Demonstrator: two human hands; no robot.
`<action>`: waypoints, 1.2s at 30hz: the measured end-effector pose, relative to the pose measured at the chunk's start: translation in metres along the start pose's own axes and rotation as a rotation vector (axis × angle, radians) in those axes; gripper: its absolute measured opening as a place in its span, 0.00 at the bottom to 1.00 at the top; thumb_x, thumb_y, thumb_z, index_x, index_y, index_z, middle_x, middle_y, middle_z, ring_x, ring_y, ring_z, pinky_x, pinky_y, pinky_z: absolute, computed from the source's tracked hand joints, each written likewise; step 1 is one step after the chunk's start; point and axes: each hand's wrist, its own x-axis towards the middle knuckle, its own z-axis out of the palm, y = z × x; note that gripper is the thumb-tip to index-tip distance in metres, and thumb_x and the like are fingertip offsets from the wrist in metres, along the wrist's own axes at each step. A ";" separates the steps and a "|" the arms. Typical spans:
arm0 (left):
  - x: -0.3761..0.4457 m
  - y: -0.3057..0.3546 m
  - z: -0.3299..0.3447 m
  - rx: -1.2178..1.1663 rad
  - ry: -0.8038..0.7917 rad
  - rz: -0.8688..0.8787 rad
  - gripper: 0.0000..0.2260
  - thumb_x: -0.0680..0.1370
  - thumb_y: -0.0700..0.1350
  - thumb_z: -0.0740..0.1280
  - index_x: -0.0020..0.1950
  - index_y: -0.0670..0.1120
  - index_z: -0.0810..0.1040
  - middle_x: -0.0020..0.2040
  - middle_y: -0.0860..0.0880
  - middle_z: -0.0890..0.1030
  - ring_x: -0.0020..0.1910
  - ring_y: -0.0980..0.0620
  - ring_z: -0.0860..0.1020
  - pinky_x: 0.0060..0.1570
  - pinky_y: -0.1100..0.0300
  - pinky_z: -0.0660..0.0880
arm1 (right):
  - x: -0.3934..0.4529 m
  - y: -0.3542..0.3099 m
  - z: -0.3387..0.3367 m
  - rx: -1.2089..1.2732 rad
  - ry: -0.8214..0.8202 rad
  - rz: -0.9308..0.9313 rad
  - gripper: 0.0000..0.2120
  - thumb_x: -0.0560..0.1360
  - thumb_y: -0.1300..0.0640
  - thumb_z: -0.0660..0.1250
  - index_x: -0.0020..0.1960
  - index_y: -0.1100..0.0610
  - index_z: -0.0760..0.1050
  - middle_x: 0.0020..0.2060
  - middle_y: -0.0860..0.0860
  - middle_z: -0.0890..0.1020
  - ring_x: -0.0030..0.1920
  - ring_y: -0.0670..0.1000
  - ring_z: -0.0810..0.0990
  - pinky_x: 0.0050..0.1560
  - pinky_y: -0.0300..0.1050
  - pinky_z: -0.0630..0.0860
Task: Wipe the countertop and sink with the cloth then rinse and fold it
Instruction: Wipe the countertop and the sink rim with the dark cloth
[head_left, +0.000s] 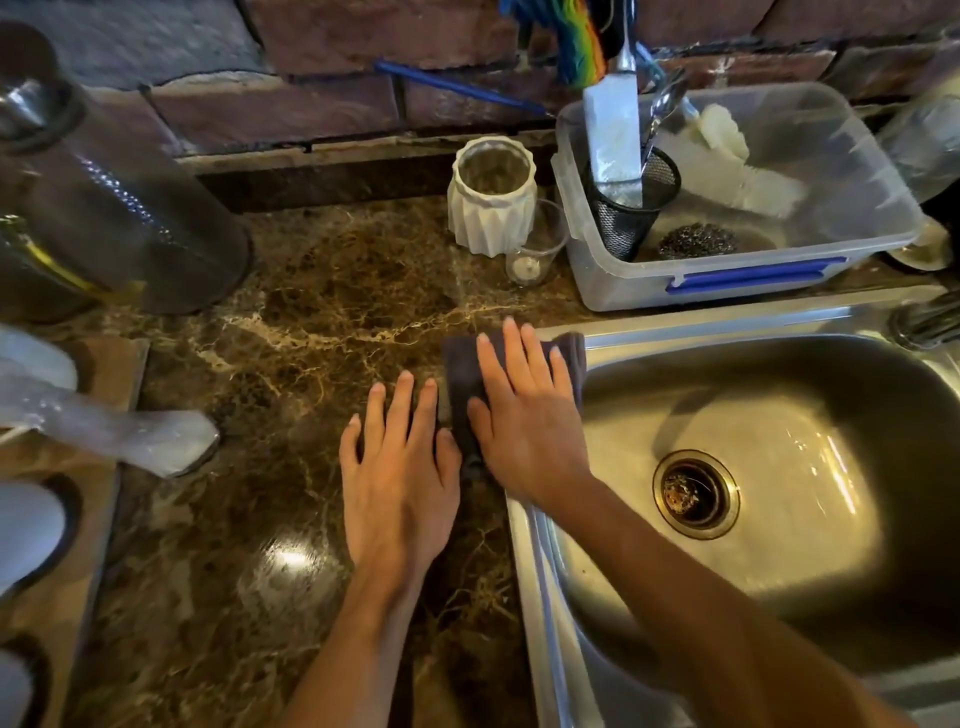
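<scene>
A dark grey cloth (464, 375) lies folded on the brown marbled countertop (311, 353), right at the left rim of the steel sink (779, 415). My right hand (524, 410) presses flat on the cloth with fingers spread. Beside it, my left hand (397, 467) rests flat on the countertop, and its thumb touches the cloth's left edge. Most of the cloth is hidden under my right hand. The sink basin looks wet, with a round drain (695, 493) in its middle.
A white ribbed jar (492, 197) and a small clear glass (535, 249) stand behind the cloth. A clear plastic tub (737, 270) with a mesh utensil cup and scourer sits behind the sink. A dark cylinder (130, 208) lies at left; a wooden board (83, 493) holds items.
</scene>
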 end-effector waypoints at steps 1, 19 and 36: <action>0.000 0.000 0.000 0.009 0.000 -0.002 0.26 0.82 0.55 0.46 0.80 0.53 0.59 0.82 0.51 0.59 0.81 0.49 0.54 0.77 0.45 0.56 | 0.017 0.005 -0.003 -0.065 -0.002 -0.056 0.29 0.82 0.46 0.49 0.81 0.57 0.54 0.81 0.59 0.55 0.81 0.58 0.50 0.80 0.60 0.49; -0.002 0.001 0.002 0.058 0.015 0.002 0.25 0.83 0.55 0.47 0.80 0.53 0.61 0.81 0.52 0.61 0.80 0.49 0.57 0.75 0.45 0.58 | 0.027 0.114 -0.013 -0.133 0.093 -0.330 0.29 0.79 0.54 0.64 0.79 0.52 0.61 0.79 0.53 0.63 0.79 0.56 0.58 0.77 0.51 0.46; 0.029 0.086 0.012 0.036 -0.100 -0.328 0.29 0.80 0.67 0.40 0.81 0.62 0.50 0.82 0.41 0.48 0.80 0.33 0.43 0.74 0.28 0.45 | -0.028 0.282 -0.053 -0.065 0.267 -0.258 0.26 0.77 0.60 0.69 0.74 0.58 0.68 0.73 0.61 0.71 0.75 0.63 0.66 0.74 0.64 0.64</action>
